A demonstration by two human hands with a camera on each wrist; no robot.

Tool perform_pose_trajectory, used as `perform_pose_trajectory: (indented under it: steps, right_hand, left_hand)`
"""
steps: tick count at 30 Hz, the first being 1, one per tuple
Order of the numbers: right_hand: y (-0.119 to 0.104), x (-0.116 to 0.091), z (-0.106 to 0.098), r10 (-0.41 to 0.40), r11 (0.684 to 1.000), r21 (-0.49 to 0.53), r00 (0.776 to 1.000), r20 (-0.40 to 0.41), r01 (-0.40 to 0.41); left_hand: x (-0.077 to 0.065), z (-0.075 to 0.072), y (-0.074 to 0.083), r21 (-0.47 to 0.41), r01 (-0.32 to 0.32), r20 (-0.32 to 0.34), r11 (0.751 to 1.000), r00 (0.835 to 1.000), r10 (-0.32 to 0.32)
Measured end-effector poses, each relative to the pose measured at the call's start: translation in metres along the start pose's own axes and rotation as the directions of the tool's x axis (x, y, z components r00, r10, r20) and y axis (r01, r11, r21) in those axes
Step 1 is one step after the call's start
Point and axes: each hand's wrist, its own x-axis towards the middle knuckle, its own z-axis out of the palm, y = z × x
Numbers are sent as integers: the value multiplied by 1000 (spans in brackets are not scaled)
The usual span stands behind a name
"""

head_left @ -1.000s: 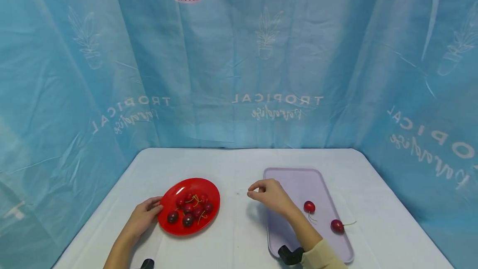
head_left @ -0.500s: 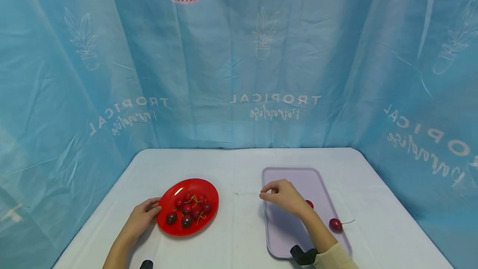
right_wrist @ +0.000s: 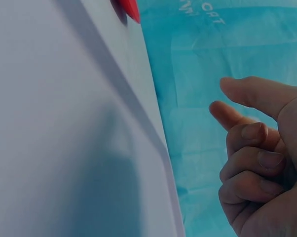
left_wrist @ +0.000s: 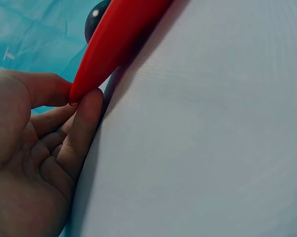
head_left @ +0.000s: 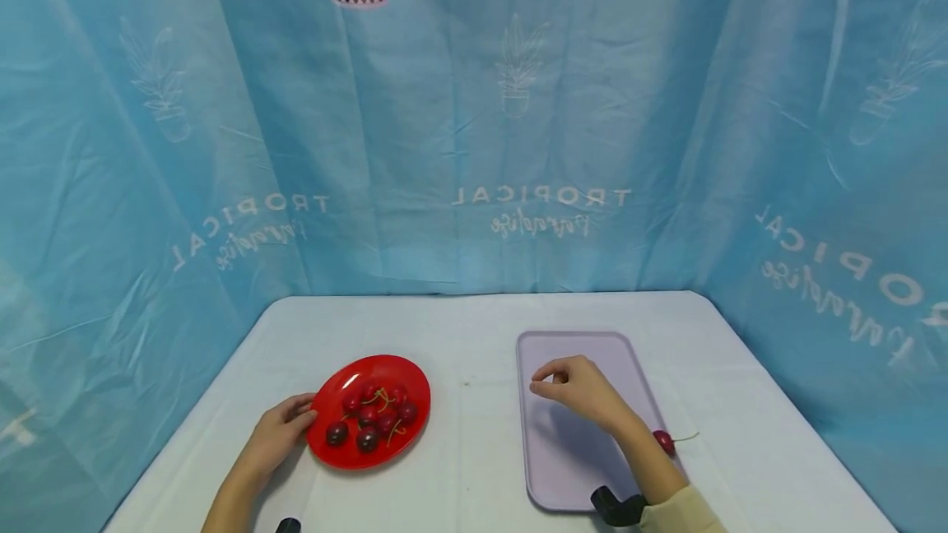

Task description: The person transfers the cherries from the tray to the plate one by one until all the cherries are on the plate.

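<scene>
My left hand (head_left: 277, 433) pinches the rim of a red plate (head_left: 326, 397) between thumb and fingers, as the left wrist view shows up close. Several dark red cherries (head_left: 368, 439), some with green stems, lie on that plate. Over the lilac tray (head_left: 536, 467) hovers my right hand (head_left: 578, 385), holding nothing. In the right wrist view its thumb and index finger (right_wrist: 227, 114) reach forward with a gap between them, while the other fingers are curled. One stemmed cherry (head_left: 664, 441) sits at the tray's right edge, partly covered by the right forearm.
A white cloth covers the table (head_left: 474, 336). Blue printed curtains (head_left: 474, 122) close it off at the back and both sides. Black wrist devices (head_left: 618, 508) show near the lower edge of the head view.
My right hand has moved rightward, from the tray's left edge to over the tray. Its arm now hides the second cherry there. The left hand stays at the plate; the head view shifts slightly.
</scene>
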Motion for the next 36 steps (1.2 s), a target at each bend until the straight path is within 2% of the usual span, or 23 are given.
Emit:
perform_pose_trajectory:
  steps: [3,9,18,26,36]
  right_hand:
    - [-2,-1,-5,2,1000,24,1000,2,-2]
    - [0,-2,-17,-12,1000,1,1000,2,12]
    - [9,-10,-35,-4,1000,-20,1000,-20,4]
    - [25,-18,-44,43,996,-84,999,-6,-43]
    - [41,-34,-54,97,991,-95,995,-6,-97]
  left_hand:
    - [-2,0,-1,-6,7,-3,1000,1000,-7]
    - [-6,0,-2,-25,20,-3,999,1000,-21]
    - [-3,-1,-6,-2,-6,-9,1000,1000,6]
    - [-3,2,-5,-6,-7,-11,1000,1000,7]
    - [-3,0,-4,31,-40,-27,999,999,41]
